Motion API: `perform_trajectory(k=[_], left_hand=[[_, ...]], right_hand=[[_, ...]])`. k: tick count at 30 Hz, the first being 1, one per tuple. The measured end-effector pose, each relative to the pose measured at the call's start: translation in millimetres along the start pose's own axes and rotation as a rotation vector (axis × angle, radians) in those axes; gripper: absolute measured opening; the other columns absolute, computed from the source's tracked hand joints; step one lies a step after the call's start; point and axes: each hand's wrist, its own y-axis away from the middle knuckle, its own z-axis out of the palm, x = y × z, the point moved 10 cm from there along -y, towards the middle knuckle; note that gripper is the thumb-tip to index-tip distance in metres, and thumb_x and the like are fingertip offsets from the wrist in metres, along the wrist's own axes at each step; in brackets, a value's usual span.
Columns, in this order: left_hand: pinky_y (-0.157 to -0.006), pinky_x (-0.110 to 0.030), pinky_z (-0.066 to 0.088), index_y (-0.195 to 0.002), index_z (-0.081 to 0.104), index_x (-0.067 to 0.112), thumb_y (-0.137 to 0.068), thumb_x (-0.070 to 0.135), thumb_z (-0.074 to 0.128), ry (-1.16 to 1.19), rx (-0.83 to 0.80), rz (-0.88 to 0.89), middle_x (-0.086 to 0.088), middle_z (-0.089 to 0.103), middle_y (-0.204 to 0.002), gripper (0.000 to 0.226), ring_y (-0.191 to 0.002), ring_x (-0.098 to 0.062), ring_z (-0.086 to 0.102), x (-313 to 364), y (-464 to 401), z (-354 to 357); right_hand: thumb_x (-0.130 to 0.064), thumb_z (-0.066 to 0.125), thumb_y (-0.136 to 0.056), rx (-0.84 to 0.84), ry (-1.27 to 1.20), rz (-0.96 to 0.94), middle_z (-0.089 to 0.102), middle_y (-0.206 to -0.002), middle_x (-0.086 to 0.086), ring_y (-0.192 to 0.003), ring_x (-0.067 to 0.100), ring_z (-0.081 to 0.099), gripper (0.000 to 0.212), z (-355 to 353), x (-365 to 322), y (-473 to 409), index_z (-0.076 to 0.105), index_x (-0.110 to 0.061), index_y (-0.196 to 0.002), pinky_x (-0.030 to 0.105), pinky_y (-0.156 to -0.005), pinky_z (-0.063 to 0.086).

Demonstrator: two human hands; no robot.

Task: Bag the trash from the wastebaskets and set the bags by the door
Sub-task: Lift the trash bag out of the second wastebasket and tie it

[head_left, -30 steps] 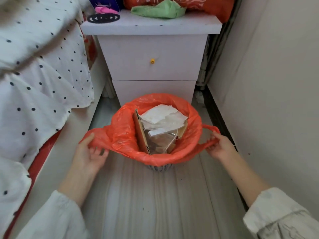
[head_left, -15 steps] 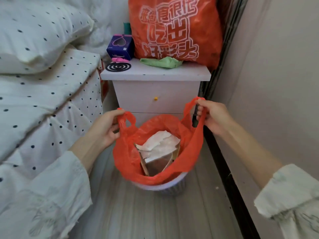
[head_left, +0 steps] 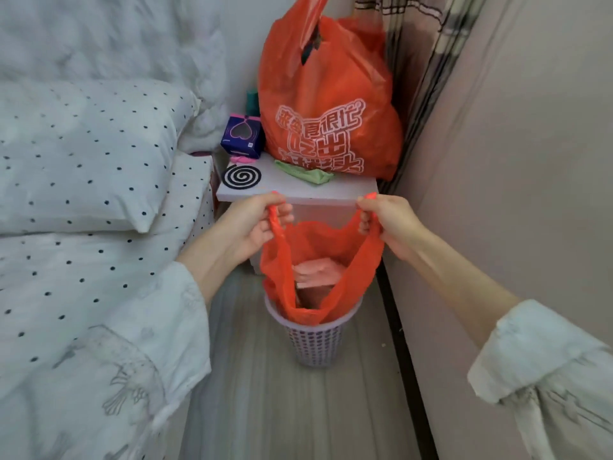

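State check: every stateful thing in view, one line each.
Left hand: grips the bag's left handle.
Right hand: grips the right handle.
Trash bag: mouth open, half lifted, bottom in the wastebasket.
Wastebasket: upright on the floor.
Printed bag: upright on the nightstand.

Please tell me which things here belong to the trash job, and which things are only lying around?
Part of the job:
- orange trash bag, half lifted out
- wastebasket
- left hand and right hand, each gripping a bag handle

Only lying about:
- big printed orange bag on the nightstand
- coil
- purple box
- green cloth
- pillow
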Motion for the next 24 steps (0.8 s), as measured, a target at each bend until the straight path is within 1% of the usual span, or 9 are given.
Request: perform_trajectory(k=[4,8,11,13,15,17,19,22,24], left_hand=[[-0.066,-0.022,0.049,-0.082,0.058,0.013,-0.087,0.012,0.053,-0.042,0.002,0.12,-0.001,0.061,-0.069,0.007,-0.065,-0.014,0.06,82.4,43.8,18.0],[-0.058,-0.019,0.052,-0.083,0.06,0.012,-0.087,0.013,0.054,-0.147,0.03,0.17,-0.002,0.059,-0.072,0.007,-0.065,-0.014,0.058,133.8,91.9,23.5],[-0.065,-0.024,0.051,-0.079,0.059,0.012,-0.086,0.011,0.055,-0.2,0.058,0.142,-0.003,0.057,-0.071,0.008,-0.065,-0.016,0.057,151.4,128.7,19.1],[-0.066,-0.024,0.051,-0.078,0.059,0.012,-0.086,0.011,0.055,-0.23,0.069,0.126,-0.003,0.056,-0.07,0.01,-0.064,-0.015,0.056,160.9,153.6,16.3],[-0.064,-0.022,0.05,-0.075,0.06,0.012,-0.086,0.011,0.054,-0.259,0.079,0.121,-0.003,0.055,-0.069,0.013,-0.063,-0.015,0.054,168.3,178.6,14.2],[-0.059,-0.019,0.051,-0.072,0.059,0.012,-0.086,0.009,0.054,-0.277,0.096,0.129,-0.002,0.054,-0.067,0.015,-0.061,-0.014,0.053,170.8,202.1,11.1],[-0.058,-0.018,0.051,-0.072,0.059,0.012,-0.086,0.009,0.054,-0.273,0.113,0.131,-0.003,0.054,-0.067,0.016,-0.06,-0.014,0.053,164.9,224.6,7.5],[-0.06,-0.02,0.052,-0.071,0.06,0.013,-0.085,0.01,0.055,-0.25,0.137,0.108,-0.003,0.055,-0.067,0.015,-0.06,-0.015,0.054,136.2,256.1,2.4],[-0.062,-0.02,0.05,-0.071,0.06,0.014,-0.085,0.011,0.055,-0.255,0.164,0.082,-0.002,0.056,-0.068,0.015,-0.061,-0.013,0.054,104.7,276.2,-1.3]], right_hand=[[-0.011,0.053,-0.09,-0.058,0.001,-0.06,0.043,-0.055,0.004,-0.049,0.014,0.041,0.019,5.6,-78.9,33.9,0.059,-0.007,-0.073,0.027,-0.053,0.039],[-0.013,0.053,-0.091,-0.092,0.029,-0.041,0.045,-0.055,0.005,-0.049,0.015,0.044,0.017,13.3,-133.1,72.9,0.06,-0.001,-0.08,0.028,-0.056,0.043],[-0.013,0.056,-0.089,-0.102,0.054,-0.014,0.048,-0.046,0.002,-0.046,0.015,0.046,0.023,17.2,-154.7,109.8,0.058,-0.004,-0.068,0.029,-0.056,0.044],[-0.013,0.057,-0.088,-0.093,0.068,-0.002,0.049,-0.045,0.002,-0.046,0.015,0.046,0.03,17.0,-166.5,134.8,0.054,-0.006,-0.059,0.029,-0.056,0.043],[-0.013,0.056,-0.089,-0.082,0.093,-0.008,0.049,-0.048,0.005,-0.046,0.017,0.046,0.033,15.3,-178.9,159.2,0.05,-0.006,-0.057,0.026,-0.053,0.041],[-0.013,0.055,-0.089,-0.094,0.134,-0.023,0.048,-0.053,0.008,-0.048,0.018,0.046,0.028,15.9,-189.0,183.2,0.052,-0.004,-0.062,0.023,-0.05,0.041],[-0.012,0.055,-0.089,-0.114,0.169,-0.041,0.047,-0.055,0.01,-0.047,0.016,0.045,0.024,15.6,-193.0,207.1,0.055,-0.004,-0.067,0.02,-0.047,0.041],[-0.012,0.055,-0.088,-0.128,0.216,-0.034,0.046,-0.057,0.01,-0.04,0.011,0.044,0.017,8.4,-176.2,242.9,0.059,-0.001,-0.076,0.014,-0.041,0.039],[-0.012,0.054,-0.088,-0.139,0.24,-0.005,0.046,-0.059,0.01,-0.045,0.015,0.044,0.016,2.4,-148.6,265.1,0.06,0.0,-0.079,0.016,-0.042,0.04]])
